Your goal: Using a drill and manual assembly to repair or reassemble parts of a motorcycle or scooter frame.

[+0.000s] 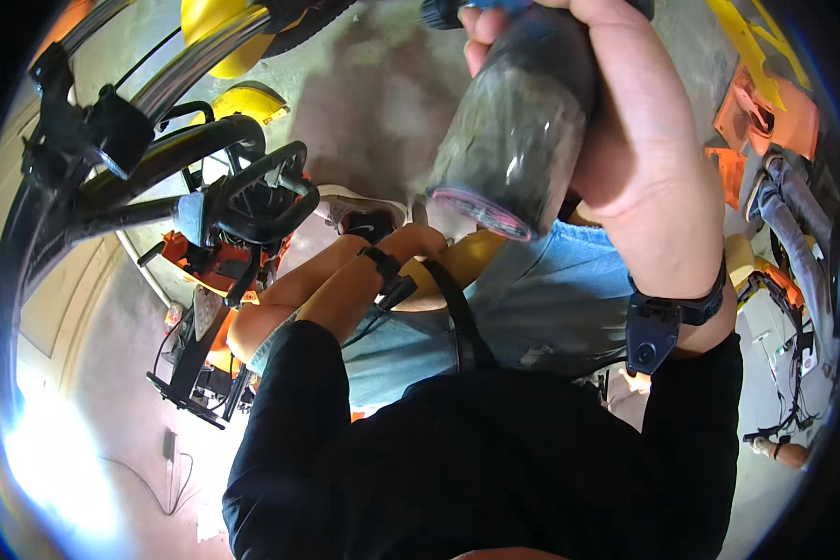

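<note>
My right hand (630, 121), raised close to the camera, is closed round a scuffed dark grey cylindrical tool (518, 131) with a blue part at its upper end. Its exact kind does not show; the round lower end has a reddish rim and tilts down toward my lap. Above my knees lies my left hand (424, 241), near my shoe. Its fingers are mostly hidden, so whether it holds anything does not show. Beside it on the left stands a partly stripped vehicle frame (168, 154) of black and chrome tubes.
Orange body panels (205, 266) sit low in the frame, and yellow panels (250, 101) lie beyond it. At the right are more orange panels (775, 112), another person's jeans-clad legs (798, 215) and loose cables (793, 392). A thin cable (173, 485) runs along the floor at lower left.
</note>
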Demonstrator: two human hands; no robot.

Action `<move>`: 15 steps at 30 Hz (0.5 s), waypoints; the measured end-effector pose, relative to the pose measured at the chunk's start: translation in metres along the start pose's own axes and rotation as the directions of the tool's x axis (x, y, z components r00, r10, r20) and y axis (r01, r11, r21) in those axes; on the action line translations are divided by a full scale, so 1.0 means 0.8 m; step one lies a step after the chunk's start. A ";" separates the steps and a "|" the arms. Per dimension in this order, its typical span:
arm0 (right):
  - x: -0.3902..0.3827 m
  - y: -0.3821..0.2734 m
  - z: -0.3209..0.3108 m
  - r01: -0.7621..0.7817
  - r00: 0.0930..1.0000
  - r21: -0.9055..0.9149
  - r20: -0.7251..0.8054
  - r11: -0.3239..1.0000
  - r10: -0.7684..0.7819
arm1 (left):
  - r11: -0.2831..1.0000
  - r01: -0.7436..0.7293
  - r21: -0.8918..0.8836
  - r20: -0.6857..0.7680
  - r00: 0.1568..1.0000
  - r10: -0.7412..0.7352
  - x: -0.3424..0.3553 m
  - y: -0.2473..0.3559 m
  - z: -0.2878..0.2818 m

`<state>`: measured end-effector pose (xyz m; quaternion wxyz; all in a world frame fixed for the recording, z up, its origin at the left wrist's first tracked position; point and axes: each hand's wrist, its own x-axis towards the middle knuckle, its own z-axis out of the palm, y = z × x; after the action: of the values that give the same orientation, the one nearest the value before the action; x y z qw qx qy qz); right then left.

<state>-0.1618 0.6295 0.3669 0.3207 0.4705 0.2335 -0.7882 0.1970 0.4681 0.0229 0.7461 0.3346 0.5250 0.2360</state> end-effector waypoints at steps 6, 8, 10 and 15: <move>0.021 -0.008 -0.019 -0.003 0.998 -0.147 -0.056 0.989 -0.006 | 0.991 0.137 0.015 0.008 0.991 -0.137 -0.048 0.033 -0.027; 0.026 0.000 -0.018 0.056 0.997 -0.144 -0.039 0.988 -0.062 | 0.982 0.189 0.016 0.032 0.981 -0.189 -0.063 0.034 -0.021; 0.033 0.006 -0.023 0.104 0.994 -0.134 -0.032 0.986 -0.109 | 0.973 0.229 0.025 0.062 0.971 -0.231 -0.067 0.031 -0.022; 0.027 0.015 -0.031 0.188 0.981 -0.108 -0.018 0.976 -0.191 | 0.975 0.154 -0.160 0.026 0.988 -0.152 -0.064 0.039 -0.037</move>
<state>-0.1462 0.6320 0.3356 0.2653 0.4396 0.3233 -0.7948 0.1519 0.4605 0.0719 0.7903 0.2331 0.5233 0.2174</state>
